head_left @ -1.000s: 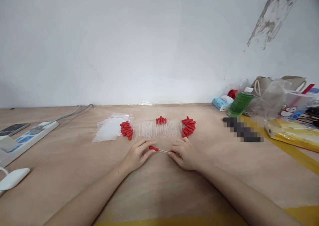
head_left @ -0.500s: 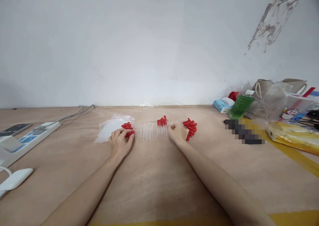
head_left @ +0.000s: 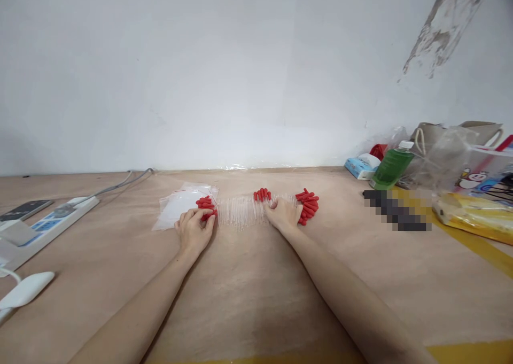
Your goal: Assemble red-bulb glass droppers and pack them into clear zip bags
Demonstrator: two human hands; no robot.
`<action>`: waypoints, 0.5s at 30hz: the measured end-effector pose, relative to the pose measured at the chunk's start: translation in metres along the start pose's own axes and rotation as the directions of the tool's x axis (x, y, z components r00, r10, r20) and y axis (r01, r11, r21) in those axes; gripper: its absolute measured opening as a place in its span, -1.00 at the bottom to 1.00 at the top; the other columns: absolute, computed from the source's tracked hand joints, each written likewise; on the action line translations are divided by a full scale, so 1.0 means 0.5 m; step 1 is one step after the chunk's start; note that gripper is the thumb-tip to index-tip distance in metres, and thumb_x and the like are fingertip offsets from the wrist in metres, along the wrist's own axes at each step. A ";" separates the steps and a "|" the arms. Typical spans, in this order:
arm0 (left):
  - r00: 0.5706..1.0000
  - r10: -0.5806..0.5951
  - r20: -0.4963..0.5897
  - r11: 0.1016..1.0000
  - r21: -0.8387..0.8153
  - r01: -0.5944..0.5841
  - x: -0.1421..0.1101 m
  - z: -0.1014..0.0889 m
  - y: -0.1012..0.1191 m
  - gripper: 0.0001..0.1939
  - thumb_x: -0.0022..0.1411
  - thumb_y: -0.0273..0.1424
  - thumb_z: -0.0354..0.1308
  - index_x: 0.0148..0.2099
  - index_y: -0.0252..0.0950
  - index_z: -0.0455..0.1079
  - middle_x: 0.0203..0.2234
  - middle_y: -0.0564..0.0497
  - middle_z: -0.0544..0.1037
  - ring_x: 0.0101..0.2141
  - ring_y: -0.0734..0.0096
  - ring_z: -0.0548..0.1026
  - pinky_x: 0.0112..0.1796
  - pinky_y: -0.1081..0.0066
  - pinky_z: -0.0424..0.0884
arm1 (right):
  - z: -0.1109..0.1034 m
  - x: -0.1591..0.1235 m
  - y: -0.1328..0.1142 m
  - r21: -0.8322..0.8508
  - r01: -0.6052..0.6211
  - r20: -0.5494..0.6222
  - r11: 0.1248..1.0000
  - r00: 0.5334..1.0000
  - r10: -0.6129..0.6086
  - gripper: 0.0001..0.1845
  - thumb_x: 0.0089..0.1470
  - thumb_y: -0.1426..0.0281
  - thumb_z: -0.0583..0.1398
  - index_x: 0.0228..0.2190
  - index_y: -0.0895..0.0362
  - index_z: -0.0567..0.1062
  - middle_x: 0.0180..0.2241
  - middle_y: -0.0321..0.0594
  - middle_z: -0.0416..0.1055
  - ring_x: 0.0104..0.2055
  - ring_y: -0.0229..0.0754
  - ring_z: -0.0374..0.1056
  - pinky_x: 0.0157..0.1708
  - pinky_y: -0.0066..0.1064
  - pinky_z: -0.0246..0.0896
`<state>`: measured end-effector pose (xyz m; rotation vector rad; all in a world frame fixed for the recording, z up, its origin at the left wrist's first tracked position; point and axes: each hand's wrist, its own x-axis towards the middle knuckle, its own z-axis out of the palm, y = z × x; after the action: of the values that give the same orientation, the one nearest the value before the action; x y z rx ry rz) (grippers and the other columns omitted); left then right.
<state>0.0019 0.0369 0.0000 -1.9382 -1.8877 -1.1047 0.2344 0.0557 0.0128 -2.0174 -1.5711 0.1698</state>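
My left hand (head_left: 195,226) rests at the left pile of small red caps (head_left: 204,202), its fingers curled and thumb and forefinger closed round a red cap at the pile's near end. A row of thin clear tubes (head_left: 239,214) lies side by side between my hands, pointing toward me. Several red caps (head_left: 262,194) sit at the far ends of tubes in the row's right part. My right hand (head_left: 285,214) is over the right end of the row, fingertips pinched low on the tubes; what they hold is hidden. Just right of it lies another pile of red caps (head_left: 308,208).
Clear plastic bags (head_left: 174,206) lie behind my left hand. At left are a power strip (head_left: 66,217), a phone (head_left: 26,210) and a white plug-like piece (head_left: 32,289). To the right stand a green bottle (head_left: 393,166), a tissue pack (head_left: 358,168) and a yellow package (head_left: 475,219).
My right hand has shifted slightly left along the tubes. The middle red caps now stand closer together and more evenly lined up. My left hand has hardly moved.
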 end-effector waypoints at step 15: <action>0.996 -0.011 0.086 0.997 0.072 0.005 0.001 -0.005 0.002 -0.81 0.06 -0.25 0.10 -0.27 -0.17 0.43 -0.35 0.01 0.49 -0.25 0.16 0.35 -0.28 0.27 0.10 | 0.025 0.004 -0.086 -0.179 0.138 0.211 0.974 0.973 -0.099 -0.76 -0.01 0.33 0.08 -0.44 0.22 0.47 -0.38 0.06 0.45 -0.29 0.04 0.36 -0.11 -0.04 -0.15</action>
<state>0.0022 0.0356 0.0023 -1.9708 -1.9520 -0.9564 0.1928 0.0681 0.0245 -2.0976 -1.8942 0.1862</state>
